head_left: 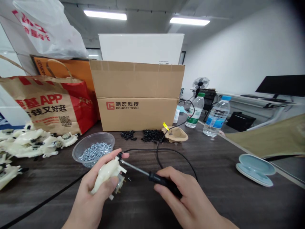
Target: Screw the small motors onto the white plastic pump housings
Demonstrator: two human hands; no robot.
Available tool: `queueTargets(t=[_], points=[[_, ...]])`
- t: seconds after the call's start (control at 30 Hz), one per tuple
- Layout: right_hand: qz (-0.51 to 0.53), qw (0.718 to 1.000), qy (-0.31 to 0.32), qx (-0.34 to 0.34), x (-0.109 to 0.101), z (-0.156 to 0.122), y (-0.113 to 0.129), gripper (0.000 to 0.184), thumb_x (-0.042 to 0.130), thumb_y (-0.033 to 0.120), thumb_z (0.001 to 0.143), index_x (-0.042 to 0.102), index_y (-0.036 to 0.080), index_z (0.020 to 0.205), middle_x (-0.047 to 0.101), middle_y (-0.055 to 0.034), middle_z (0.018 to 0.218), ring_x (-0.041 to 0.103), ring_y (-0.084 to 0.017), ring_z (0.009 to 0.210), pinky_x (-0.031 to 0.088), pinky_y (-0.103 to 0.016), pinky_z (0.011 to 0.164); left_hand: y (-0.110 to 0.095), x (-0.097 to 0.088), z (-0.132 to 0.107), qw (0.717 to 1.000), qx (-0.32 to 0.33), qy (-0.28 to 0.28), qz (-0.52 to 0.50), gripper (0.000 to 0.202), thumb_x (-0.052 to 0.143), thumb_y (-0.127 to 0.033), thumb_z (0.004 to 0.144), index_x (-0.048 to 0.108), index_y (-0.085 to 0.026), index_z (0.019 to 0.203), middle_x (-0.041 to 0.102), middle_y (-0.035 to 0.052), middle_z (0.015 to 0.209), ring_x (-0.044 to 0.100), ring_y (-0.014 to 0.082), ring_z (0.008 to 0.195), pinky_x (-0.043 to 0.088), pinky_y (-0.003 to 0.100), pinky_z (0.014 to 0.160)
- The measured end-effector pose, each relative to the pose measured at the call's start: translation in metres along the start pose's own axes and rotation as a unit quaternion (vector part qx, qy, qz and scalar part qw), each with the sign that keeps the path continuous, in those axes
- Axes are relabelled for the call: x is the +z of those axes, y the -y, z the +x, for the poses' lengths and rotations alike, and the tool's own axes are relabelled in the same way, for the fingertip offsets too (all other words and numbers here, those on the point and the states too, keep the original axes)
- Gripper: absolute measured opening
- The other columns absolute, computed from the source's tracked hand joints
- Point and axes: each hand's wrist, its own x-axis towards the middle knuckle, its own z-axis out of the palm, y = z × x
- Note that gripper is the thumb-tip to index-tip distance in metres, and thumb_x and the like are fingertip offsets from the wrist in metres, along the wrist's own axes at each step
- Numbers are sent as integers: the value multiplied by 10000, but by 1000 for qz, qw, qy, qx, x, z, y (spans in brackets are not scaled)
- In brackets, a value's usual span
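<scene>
My left hand [95, 187] is closed round a cream plastic part [106, 173] with a small metal piece at its underside. My right hand [183, 197] grips the black handle of a screwdriver [152, 175]. Its steel shaft runs up and left, and the tip meets the top end of the cream part by my left fingertip. A tiny loose screw [129, 179] lies on the dark table just below the shaft. A clear plastic bowl [79, 152] of silver screws stands right behind my left hand.
A pile of cream plastic parts [30, 143] lies at the left. Behind stand a cardboard box [138, 95], paper bags [47, 105], black small parts [152, 135] and two water bottles [215, 116]. A black cable [166, 152] loops across the table. A pale blue case [256, 168] sits at the right.
</scene>
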Motion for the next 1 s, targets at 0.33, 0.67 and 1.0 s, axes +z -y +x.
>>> queueTargets(t=[0.33,0.67,1.0], points=[[18,1000,11,22,1,0,2,61,553,291,969,591,258,1004,709,-1,861,690,-195,758,523,-281,629,-3,4,0,1000,5,-9,-11,448,801,-403,836,720,-335,1271,748,8,1307,693,194,1077,528,179,886],[32,999,11,28,8,-1,5,113,557,235,917,588,245,1025,720,-8,879,696,-196,760,535,-290,650,-1,2,-2,999,2,-32,-23,459,805,-415,827,729,-328,1271,773,30,1260,690,215,1101,527,199,903],[30,999,31,33,6,-4,4,136,483,285,996,614,250,1000,698,3,803,684,-196,736,520,-293,654,-4,6,-6,998,-11,-44,-39,492,834,-419,794,735,-311,1264,767,22,1273,688,197,1090,531,166,897]])
